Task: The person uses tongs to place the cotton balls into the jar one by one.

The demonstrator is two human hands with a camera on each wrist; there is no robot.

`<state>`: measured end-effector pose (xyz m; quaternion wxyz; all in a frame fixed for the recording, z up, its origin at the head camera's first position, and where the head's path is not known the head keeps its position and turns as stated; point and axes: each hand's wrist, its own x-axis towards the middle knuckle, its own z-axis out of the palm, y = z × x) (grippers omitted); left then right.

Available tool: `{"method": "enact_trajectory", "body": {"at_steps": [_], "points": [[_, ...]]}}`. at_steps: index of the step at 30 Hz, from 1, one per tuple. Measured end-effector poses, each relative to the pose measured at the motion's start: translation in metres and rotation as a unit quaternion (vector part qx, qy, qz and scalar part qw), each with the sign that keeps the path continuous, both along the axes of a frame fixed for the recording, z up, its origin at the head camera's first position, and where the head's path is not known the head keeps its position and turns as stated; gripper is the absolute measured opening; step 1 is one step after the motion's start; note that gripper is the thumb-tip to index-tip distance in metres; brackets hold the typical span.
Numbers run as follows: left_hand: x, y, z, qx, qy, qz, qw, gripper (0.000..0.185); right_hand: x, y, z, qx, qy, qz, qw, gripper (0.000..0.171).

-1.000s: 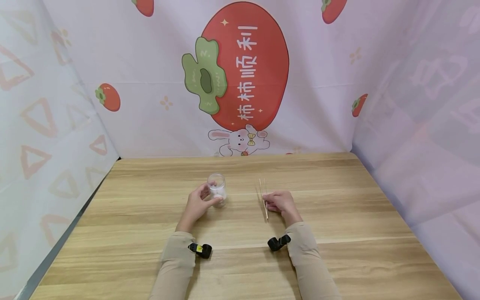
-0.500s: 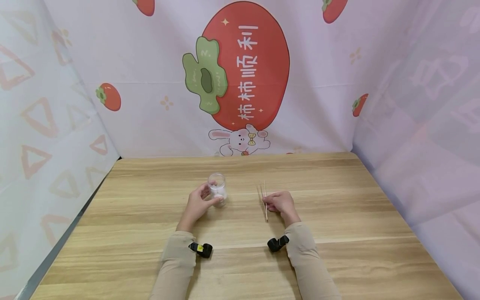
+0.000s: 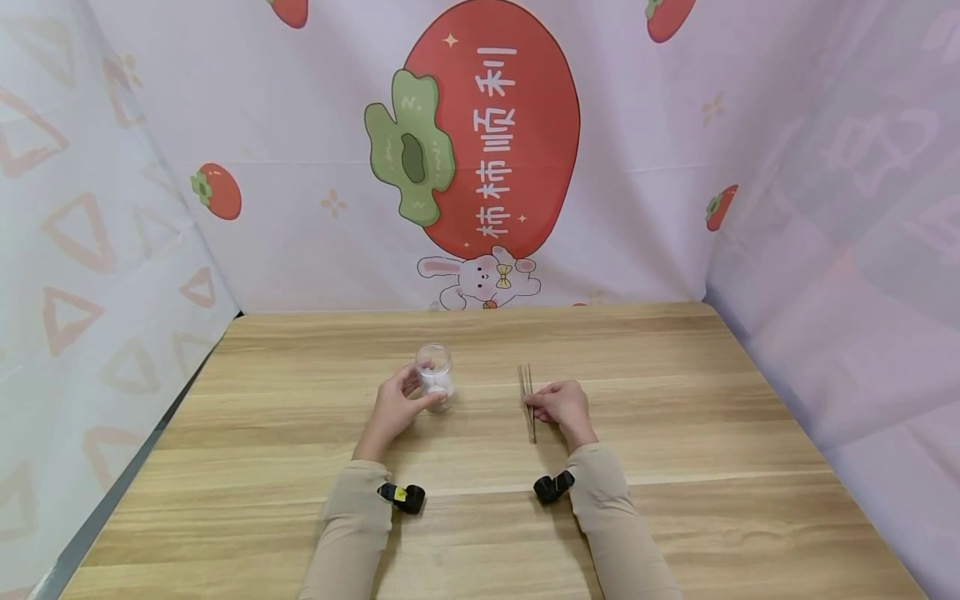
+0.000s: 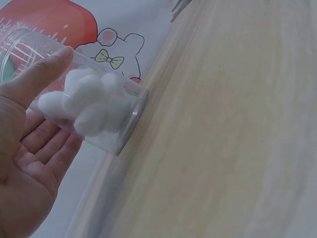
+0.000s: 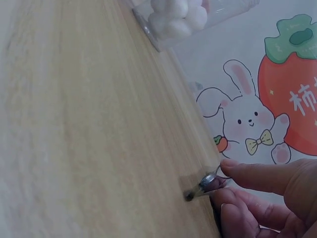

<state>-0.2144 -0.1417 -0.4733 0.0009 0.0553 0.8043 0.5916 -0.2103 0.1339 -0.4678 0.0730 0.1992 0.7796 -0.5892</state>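
Note:
A clear, open-topped jar (image 3: 435, 363) stands upright on the table, with several white cotton balls (image 4: 91, 99) in its lower part. My left hand (image 3: 396, 410) holds it around the side, thumb on the near face and fingers behind. To the right, my right hand (image 3: 564, 407) pinches a pair of thin metal tweezers (image 3: 533, 428) between thumb and fingers. Their two arms point away from me and stand apart, with nothing between the tips. In the right wrist view, the joined end of the tweezers (image 5: 207, 182) is close to the tabletop; contact is unclear.
The wood-grain table (image 3: 480, 533) reaches a printed cloth backdrop (image 3: 315, 242) at its far edge. More cloth hangs along the left and right sides. Black wrist cameras sit on both sleeves.
The tweezers have turned slightly in my right hand, their tips shifting a little. The right wrist has drawn marginally left. My left hand and the jar stay put.

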Motion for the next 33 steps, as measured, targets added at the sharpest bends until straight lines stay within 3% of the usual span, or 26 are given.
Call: {"method": "enact_trajectory", "body": {"at_steps": [7, 20, 33], "points": [[-0.0002, 0.0004, 0.0001, -0.002, -0.001, -0.004, 1.0, 0.062, 0.0018, 0.0001, 0.0023, 0.015, -0.002, 0.0, 1.0, 0.013], [0.001, 0.005, -0.0001, -0.002, 0.015, -0.021, 0.9997, 0.065, 0.0002, 0.0015, 0.0008, 0.005, -0.023, 0.011, 1.0, 0.012], [0.0012, 0.0083, -0.0009, -0.016, 0.028, -0.029, 0.9991, 0.068, 0.0009, 0.0016, 0.001, -0.007, -0.016, 0.018, 1.0, 0.011]]}}
